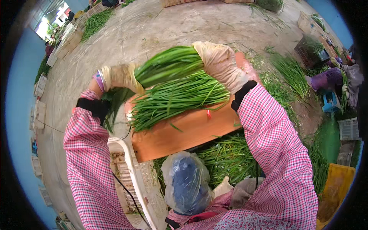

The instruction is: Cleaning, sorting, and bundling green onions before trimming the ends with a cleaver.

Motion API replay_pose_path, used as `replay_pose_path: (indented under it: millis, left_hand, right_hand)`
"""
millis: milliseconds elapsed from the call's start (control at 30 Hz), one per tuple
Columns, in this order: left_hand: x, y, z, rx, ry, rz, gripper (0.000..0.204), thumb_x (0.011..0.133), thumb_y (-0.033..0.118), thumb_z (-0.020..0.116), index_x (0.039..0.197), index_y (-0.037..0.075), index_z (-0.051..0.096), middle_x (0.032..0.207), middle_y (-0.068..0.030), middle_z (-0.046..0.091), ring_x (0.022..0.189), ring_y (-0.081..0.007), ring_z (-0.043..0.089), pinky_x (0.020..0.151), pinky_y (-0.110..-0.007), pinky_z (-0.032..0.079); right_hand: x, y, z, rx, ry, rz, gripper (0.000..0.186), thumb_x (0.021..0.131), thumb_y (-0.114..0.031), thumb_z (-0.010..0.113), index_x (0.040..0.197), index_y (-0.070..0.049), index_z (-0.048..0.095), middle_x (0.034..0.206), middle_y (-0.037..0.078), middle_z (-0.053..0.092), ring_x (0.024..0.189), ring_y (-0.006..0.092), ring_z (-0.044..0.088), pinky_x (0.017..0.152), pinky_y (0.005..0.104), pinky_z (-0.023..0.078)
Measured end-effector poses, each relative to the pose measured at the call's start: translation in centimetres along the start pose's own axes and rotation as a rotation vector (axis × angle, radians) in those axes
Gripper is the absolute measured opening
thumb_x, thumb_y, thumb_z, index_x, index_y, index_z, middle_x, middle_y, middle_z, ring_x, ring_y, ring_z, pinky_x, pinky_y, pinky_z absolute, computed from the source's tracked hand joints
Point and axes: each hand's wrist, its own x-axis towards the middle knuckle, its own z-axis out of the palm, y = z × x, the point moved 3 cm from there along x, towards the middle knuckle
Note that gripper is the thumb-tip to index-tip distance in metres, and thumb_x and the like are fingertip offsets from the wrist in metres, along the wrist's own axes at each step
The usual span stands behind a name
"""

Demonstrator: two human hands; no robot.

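Observation:
A thick bunch of green chives point(168, 65) is stretched between my two gloved hands, above the board. My left hand point(122, 77), in a stained cream glove, is closed round one end of it. Round the other end, my right hand point(220, 61) is closed too, in a similar glove; its fingertips are partly hidden. Beneath the bunch, a wide layer of loose chives point(180, 97) lies across an orange-brown board point(180, 132). A small red object point(209, 114) rests near the front of that layer. More dark leaves point(118, 103) hang below my left hand.
Below the board stand a white curved rail point(132, 168) and a pale plastic crate point(151, 180). Cut greens point(230, 159) lie beside my plastic-covered knee point(186, 182). To the right are heaped chives point(289, 73), a blue stool point(330, 102), a yellow crate point(337, 188) and another person's purple sleeve point(326, 79).

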Motion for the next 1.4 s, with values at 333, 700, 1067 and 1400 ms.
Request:
replay_pose_path:
  millis: [333,700,1067,1400]
  left_hand:
    - [15.9,-3.2,9.1,0.312,-0.011,0.051,0.091,0.067,0.038,0.088,0.145,0.005,0.052,0.124,-0.0201,0.069,0.114,-0.0313,0.066,0.098,-0.041,0.052]
    - [19.6,5.1,9.6,0.419,0.432,0.271,0.133,0.056,0.058,0.092,0.149,-0.016,0.031,0.136,-0.0328,0.058,0.131,-0.0418,0.054,0.112,-0.042,0.043]
    - [25.0,4.4,13.6,0.224,0.355,0.064,0.114,0.054,0.05,0.092,0.143,-0.003,0.047,0.132,-0.0267,0.062,0.124,-0.0387,0.06,0.105,-0.043,0.048]
    - [26.2,3.0,13.5,0.045,0.194,0.062,0.104,0.061,0.045,0.091,0.147,0.002,0.05,0.137,-0.0246,0.06,0.129,-0.0351,0.057,0.108,-0.04,0.046]
  right_hand:
    - [-9.1,6.0,9.4,-0.021,-0.461,0.139,0.011,0.095,-0.018,0.054,0.09,-0.011,0.061,0.078,0.013,0.066,0.074,0.0336,0.069,0.062,0.0447,0.052]
    - [-10.4,6.3,10.2,-0.029,-0.436,0.065,0.008,0.089,-0.014,0.055,0.092,-0.011,0.062,0.08,0.012,0.067,0.076,0.0315,0.07,0.065,0.043,0.054]
    - [-11.7,8.0,11.5,0.074,-0.568,0.056,0.016,0.087,-0.015,0.059,0.097,-0.011,0.07,0.088,0.014,0.072,0.082,0.0291,0.073,0.067,0.041,0.056]
    - [-13.6,14.8,3.5,0.526,-0.619,0.55,0.052,0.086,-0.018,0.074,0.137,-0.014,0.062,0.129,0.012,0.067,0.124,0.0286,0.061,0.104,0.0369,0.049]
